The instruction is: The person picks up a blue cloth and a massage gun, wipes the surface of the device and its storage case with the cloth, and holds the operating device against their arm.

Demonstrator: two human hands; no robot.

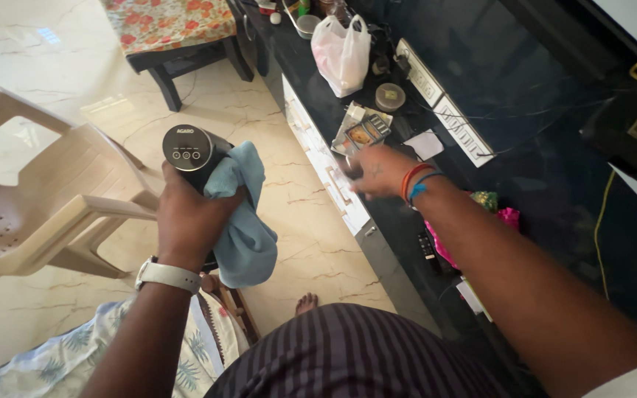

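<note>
The long black stone counter fills the right of the frame. Mid-left, the left hand, arm raised, grasps a black cylindrical device and light-blue cloth. At centre the right hand reaches out, blurred; its grip cannot be told.

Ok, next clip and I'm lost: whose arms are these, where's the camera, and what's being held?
There is one picture, from a camera worn on a person's head, looking down, so both arms are that person's own. The left hand, with a white wristwatch, grips a black cylindrical device with round buttons on its top, together with a light blue cloth. The right hand, blurred and seemingly empty, reaches over a dark counter near some small printed packets. A white plastic bag also sits there. A beige plastic chair stands on the marble floor.
</note>
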